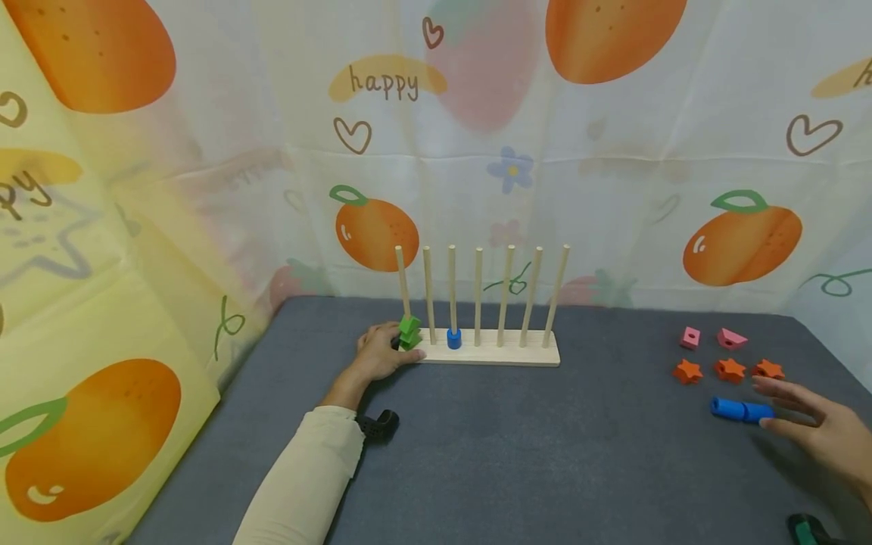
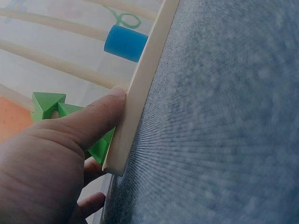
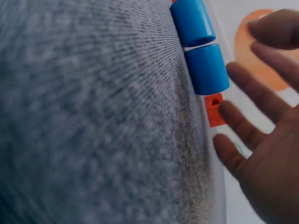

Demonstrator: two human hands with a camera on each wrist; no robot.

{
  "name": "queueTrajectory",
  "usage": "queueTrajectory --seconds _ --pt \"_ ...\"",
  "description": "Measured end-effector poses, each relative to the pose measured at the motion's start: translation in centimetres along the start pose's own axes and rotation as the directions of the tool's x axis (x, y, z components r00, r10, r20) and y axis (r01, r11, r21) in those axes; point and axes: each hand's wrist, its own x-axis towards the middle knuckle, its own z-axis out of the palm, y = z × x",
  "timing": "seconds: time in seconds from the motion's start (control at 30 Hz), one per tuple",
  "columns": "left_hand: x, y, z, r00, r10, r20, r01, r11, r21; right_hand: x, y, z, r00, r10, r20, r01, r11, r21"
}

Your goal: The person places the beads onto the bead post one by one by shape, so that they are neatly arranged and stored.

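My left hand grips the left end of a wooden peg board, its thumb along the front edge in the left wrist view. Green triangular blocks sit stacked on the leftmost peg, beside that hand. On the third peg from the left, a blue cylinder rests at the bottom. Over at the right, my right hand hovers with fingers spread beside two loose blue cylinders lying end to end on the table. Nothing is held in it, and a small gap shows between fingers and cylinders.
Three orange star blocks lie in a row behind the loose cylinders. Farther back are two pink blocks. Several bare pegs rise from the board. A fruit-printed cloth hangs behind the grey table.
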Motion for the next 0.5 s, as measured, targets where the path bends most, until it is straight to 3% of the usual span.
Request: queueTrajectory --seconds 0.13,0.27,0.4,0.5 --pt "0.1 -0.2 0.0 1.000 0.002 0.000 -0.002 1.000 0.001 0.1 -0.4 -0.1 0.995 0.056 0.086 -0.052 0.997 -0.051" --pt "0.1 -0.2 0.0 1.000 0.005 0.000 -0.005 1.000 -0.002 0.2 -1.2 -0.4 0.990 0.078 0.114 -0.057 0.982 -0.180" --pt "0.0 -0.2 0.0 1.000 0.005 0.000 -0.005 1.000 -0.003 0.2 -1.8 -0.7 0.993 0.066 0.097 -0.032 0.948 -0.317" --pt "-0.1 0.1 -0.1 1.000 0.011 0.000 -0.011 1.000 0.005 0.1 -2.2 -0.9 0.996 0.068 0.050 -0.046 0.932 -0.358"
